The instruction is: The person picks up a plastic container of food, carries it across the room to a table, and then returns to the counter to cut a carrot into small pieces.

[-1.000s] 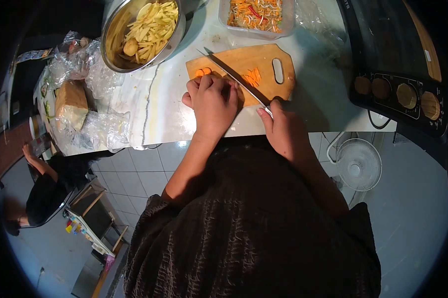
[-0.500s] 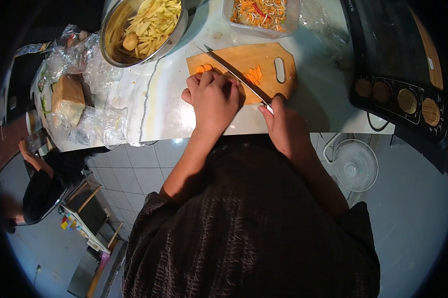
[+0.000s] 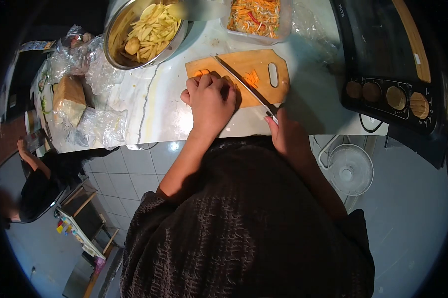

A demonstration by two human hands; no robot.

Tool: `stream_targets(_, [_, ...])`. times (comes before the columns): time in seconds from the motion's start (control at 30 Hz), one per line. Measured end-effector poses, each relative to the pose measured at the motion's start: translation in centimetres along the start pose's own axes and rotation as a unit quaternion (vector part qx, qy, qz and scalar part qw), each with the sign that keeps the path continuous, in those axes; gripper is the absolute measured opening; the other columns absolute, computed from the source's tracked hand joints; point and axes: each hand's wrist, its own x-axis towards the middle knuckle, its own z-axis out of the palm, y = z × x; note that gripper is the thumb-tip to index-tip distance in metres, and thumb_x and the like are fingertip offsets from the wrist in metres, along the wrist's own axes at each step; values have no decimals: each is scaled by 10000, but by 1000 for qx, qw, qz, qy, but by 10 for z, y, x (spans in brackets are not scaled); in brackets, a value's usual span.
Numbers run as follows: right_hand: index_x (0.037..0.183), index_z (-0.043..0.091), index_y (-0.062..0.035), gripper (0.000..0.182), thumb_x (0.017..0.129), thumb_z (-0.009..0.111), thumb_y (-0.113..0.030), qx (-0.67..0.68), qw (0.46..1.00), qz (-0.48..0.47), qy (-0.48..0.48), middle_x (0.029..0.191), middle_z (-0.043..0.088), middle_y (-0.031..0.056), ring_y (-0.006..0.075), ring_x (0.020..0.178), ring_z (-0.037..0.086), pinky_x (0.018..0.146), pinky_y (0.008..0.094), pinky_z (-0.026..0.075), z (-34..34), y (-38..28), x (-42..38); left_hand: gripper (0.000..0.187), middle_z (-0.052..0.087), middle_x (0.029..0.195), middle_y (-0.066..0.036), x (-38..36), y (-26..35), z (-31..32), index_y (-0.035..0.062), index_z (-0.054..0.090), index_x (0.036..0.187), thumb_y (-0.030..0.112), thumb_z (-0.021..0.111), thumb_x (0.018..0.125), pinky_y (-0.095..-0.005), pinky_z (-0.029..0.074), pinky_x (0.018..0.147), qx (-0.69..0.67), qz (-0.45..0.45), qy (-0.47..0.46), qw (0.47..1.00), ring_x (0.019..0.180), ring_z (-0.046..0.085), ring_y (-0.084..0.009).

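Note:
A wooden cutting board with an oval handle slot lies near the counter's front edge. My left hand rests on its left part, fingers curled down over carrot; the fingertips hide most of it. Orange carrot rounds show just beyond the knuckles. My right hand is closed around the handle of a knife. The blade slants across the board, its tip pointing away to the left, close beside my left fingers. Thin carrot strips lie in a small pile right of the blade.
A metal bowl of pale cut strips and a plastic container of mixed shreds stand behind the board. Left are a tan block and plastic bags. A black appliance stands right. Another person is far left.
The view has shifted slightly. My right hand and the knife have drawn back a little towards me. A blurred grey shape has come in at the top, beside the bowl.

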Motion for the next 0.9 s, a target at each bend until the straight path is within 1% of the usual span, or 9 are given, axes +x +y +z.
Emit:
stream_targets(0.13, [933,511,-44,319,923,591,-353,-14,1000,4,8,676,624,211,420,662,638,566,505,512,-7,0,-2,176,585,939,-76,0,1,-1,96,709,859,237,708,754,-466,295,804,-27,26,14,999,998,448,-326])
stream_targets(0.27, [936,521,-55,303,926,581,-352,-23,999,-4,32,703,631,195,404,662,643,569,490,512,-18,-3,-3,170,583,925,-67,2,3,-10,107,717,856,242,710,751,-448,300,805,-57,53,-13,997,997,457,-295])
stream_targets(0.33, [943,526,-65,294,932,565,-356,6,995,-50,87,724,631,171,385,658,642,571,478,506,-16,7,-4,156,588,908,-63,2,1,-19,114,717,844,237,705,748,-436,303,805,-66,55,-20,996,984,471,-281])
stream_targets(0.4, [945,530,-69,292,929,569,-358,-8,993,-54,103,736,628,158,374,668,641,577,471,504,-18,14,-3,121,598,858,-52,6,-2,-31,126,711,810,219,686,738,-412,307,800,-40,7,-98,994,937,503,-255])
stream_targets(0.43, [946,535,-73,290,927,572,-360,-22,992,-58,110,748,626,146,364,677,640,583,464,502,-19,16,-2,100,601,806,-45,6,-4,-33,130,700,784,206,665,729,-403,309,792,-46,14,-84,995,896,524,-253])
stream_targets(0.57, [937,545,-84,266,915,592,-345,-20,989,-69,130,754,623,138,349,689,639,588,457,498,-23,18,-4,124,584,846,-46,6,1,-35,139,707,820,200,657,724,-406,306,790,-65,56,-67,994,927,506,-250])
stream_targets(0.73, [953,588,-92,214,894,629,-294,5,986,-94,136,810,627,118,333,741,631,640,428,487,-23,16,-9,276,509,1007,-71,3,14,-25,178,718,985,201,656,717,-412,304,826,-44,174,-36,983,996,458,-254])
stream_targets(0.8, [941,595,-86,206,894,630,-283,15,987,-95,129,795,626,128,340,728,629,633,427,486,-23,14,-10,305,503,1025,-82,3,13,-22,173,705,1033,194,659,732,-411,308,837,-50,155,-29,986,1007,459,-260])
stream_targets(0.9, [919,602,-70,195,903,620,-264,67,989,-87,102,757,619,152,359,704,622,620,428,480,-20,15,-9,263,519,997,-77,6,-6,-23,150,682,1058,129,643,799,-391,321,836,-114,83,70,988,986,475,-260])
